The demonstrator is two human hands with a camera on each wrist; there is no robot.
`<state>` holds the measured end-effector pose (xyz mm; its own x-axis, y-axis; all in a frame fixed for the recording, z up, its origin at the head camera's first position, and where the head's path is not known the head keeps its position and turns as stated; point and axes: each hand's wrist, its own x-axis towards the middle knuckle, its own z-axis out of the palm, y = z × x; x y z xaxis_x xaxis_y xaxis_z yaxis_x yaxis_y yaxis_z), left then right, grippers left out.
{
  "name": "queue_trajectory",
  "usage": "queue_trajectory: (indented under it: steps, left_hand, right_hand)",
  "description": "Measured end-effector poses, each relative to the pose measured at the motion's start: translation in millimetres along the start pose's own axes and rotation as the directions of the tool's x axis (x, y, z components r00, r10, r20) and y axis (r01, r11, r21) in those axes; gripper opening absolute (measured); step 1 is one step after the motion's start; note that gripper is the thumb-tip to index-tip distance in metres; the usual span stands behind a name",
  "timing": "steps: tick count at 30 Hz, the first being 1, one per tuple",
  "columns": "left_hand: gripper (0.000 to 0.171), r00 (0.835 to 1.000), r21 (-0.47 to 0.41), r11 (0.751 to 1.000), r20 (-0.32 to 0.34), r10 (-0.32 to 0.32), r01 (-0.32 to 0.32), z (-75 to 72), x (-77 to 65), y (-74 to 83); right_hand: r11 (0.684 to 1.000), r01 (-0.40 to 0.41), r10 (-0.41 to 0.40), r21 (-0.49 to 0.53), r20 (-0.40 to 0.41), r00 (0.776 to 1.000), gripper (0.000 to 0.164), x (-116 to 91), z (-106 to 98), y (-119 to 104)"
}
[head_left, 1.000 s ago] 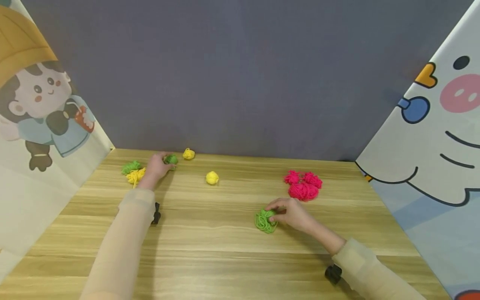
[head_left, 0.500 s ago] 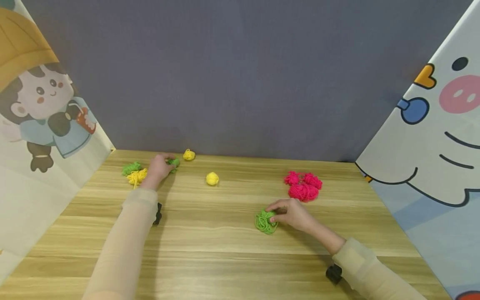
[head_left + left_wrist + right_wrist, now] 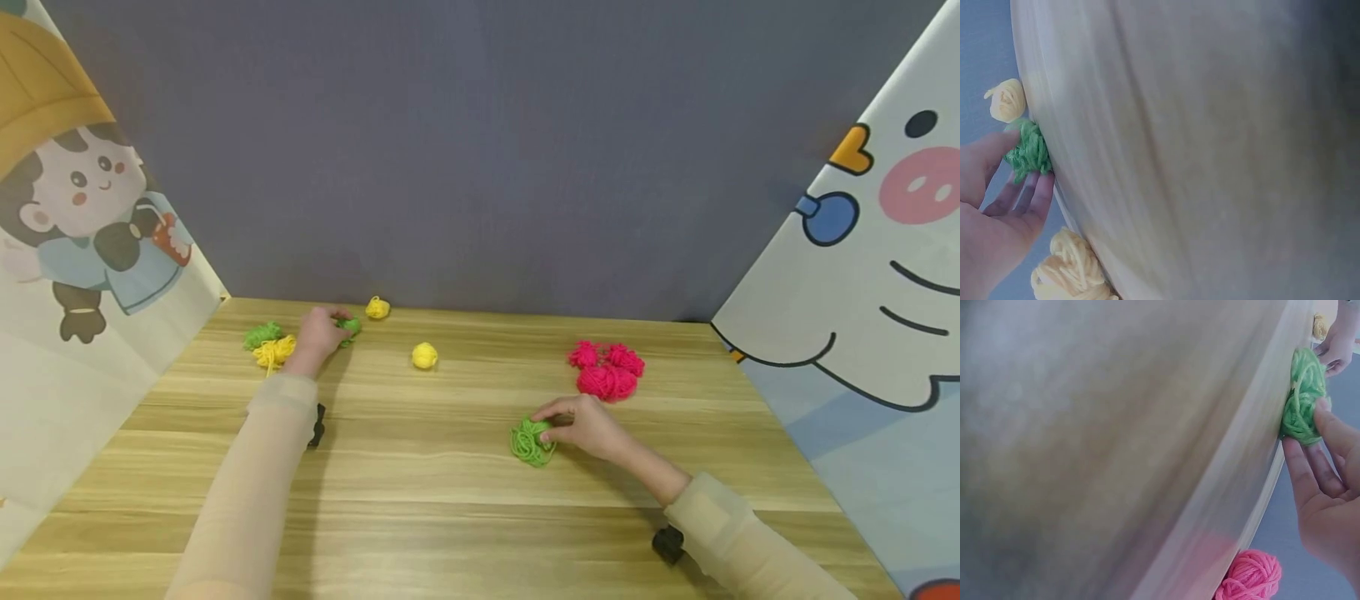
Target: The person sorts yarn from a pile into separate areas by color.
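At the back left of the table, my left hand pinches a small green yarn ball between thumb and fingers. A yellow yarn ball lies just beyond it. My right hand grips a larger, loosely wound green yarn ball right of the table's middle. The right wrist view shows the thumb on this ball's near side and the fingers at its lower end. Behind the right hand sits a cluster of pink yarn balls.
Left of the left hand lie another green yarn ball and a loose yellow one. A round yellow ball rests nearer the middle. A dark grey panel rises behind the wooden table; printed panels flank it.
My left hand has shifted slightly to the right and nearer with the small green yarn ball. My right hand stays in place on its green ball.
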<state>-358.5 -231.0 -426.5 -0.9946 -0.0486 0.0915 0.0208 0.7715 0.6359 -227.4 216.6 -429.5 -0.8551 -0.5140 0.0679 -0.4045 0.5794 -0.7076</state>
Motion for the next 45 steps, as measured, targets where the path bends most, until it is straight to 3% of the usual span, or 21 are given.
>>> queue_trajectory:
  steps: [20, 31, 45]
  left_hand:
    - [0.026, 1.0, 0.021, 1.0, -0.016, 0.004, -0.004, -0.7, -2.7, 4.5]
    - [0.036, 0.998, 0.022, 0.999, 0.056, 0.035, -0.037, -2.1, -0.9, 4.1]
    - [0.037, 0.996, 0.043, 0.999, 0.082, 0.02, -0.024, -11.1, -8.5, 10.8]
  right_hand:
    - [1.0, -0.011, 0.011, -0.017, 0.006, 1.0, 0.026, 2, 0, 1]
    - [1.0, -0.014, 0.014, -0.021, 0.006, 1.0, 0.027, 1, -1, 1]
    - [1.0, -0.026, 0.026, -0.015, -0.005, 1.0, 0.026, 1, 1, 2]
